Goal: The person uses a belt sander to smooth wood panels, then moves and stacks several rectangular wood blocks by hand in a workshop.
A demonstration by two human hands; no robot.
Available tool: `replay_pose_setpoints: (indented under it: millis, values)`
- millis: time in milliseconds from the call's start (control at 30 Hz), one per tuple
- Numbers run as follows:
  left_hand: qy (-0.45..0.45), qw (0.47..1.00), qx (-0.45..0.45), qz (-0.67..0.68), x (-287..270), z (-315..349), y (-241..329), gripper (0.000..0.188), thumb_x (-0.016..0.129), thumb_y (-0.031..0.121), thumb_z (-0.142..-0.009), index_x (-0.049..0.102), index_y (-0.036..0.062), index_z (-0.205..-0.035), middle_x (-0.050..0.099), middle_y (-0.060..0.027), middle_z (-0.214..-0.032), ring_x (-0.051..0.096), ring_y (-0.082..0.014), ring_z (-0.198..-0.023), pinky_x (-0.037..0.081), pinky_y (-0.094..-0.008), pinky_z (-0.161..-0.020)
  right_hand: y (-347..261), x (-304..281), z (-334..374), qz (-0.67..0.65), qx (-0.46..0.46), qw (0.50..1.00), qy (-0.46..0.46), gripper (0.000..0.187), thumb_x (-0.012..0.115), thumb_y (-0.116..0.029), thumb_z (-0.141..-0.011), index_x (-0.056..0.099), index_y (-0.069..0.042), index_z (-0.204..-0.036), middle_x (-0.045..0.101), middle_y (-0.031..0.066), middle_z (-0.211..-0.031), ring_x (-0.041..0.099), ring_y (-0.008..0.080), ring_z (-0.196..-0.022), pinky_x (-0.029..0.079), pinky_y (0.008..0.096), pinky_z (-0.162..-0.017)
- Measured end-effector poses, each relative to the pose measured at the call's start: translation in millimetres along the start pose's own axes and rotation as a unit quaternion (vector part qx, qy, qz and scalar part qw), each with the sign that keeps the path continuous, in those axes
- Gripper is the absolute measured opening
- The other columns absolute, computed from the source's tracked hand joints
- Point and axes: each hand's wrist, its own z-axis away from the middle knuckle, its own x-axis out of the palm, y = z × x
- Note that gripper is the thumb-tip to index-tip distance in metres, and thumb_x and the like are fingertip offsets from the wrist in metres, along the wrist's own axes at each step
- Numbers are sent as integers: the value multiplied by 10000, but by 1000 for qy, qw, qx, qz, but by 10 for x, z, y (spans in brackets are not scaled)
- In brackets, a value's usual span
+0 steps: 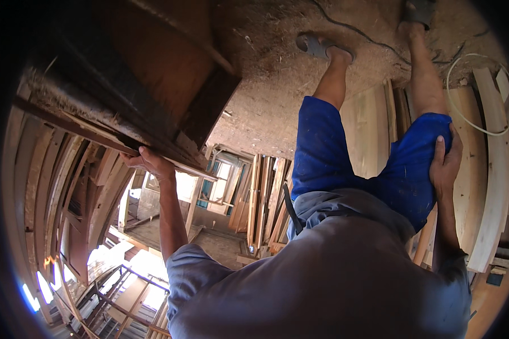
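At the left, my left hand (152,163) grips the edge of a dark wooden workbench (209,107), its fingers at the thin board along the rim. Part of that grip is hidden behind the edge. My right hand (447,161) rests on the leg of my blue shorts (410,164) near the knee, thumb apart from the fingers, with nothing held. Both legs stretch away from me, the feet in grey shoes (314,45) on the dusty ground.
Pale planks (469,164) lie stacked at the right, with a light cable loop (448,85) over them. A black cord (373,39) crosses the dirt floor (260,113). Upright boards (266,192) lean in the middle, and many timber pieces (56,186) stand at the far left.
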Motion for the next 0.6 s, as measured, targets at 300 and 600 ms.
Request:
replay_pose_setpoints:
  millis: [300,600]
  values:
    - [-29,998,-38,43,11,39,149,838,462,472,-933,51,-50,-1444,185,-303,-1436,342,-340,-1315,362,-469,-1090,0,-55,-61,-22,10,1000,-15,482,487,-231,-1013,456,64,-1392,497,269,-1377,466,370,-1305,328,435,-1123]
    - [-18,999,-22,37,-29,14,31,857,483,480,-925,43,-46,-1440,238,-293,-1430,349,-336,-1313,351,-477,-1104,3,-184,-182,-11,-8,1000,-12,472,488,-235,-1022,460,70,-1381,501,255,-1373,476,351,-1297,339,434,-1116]
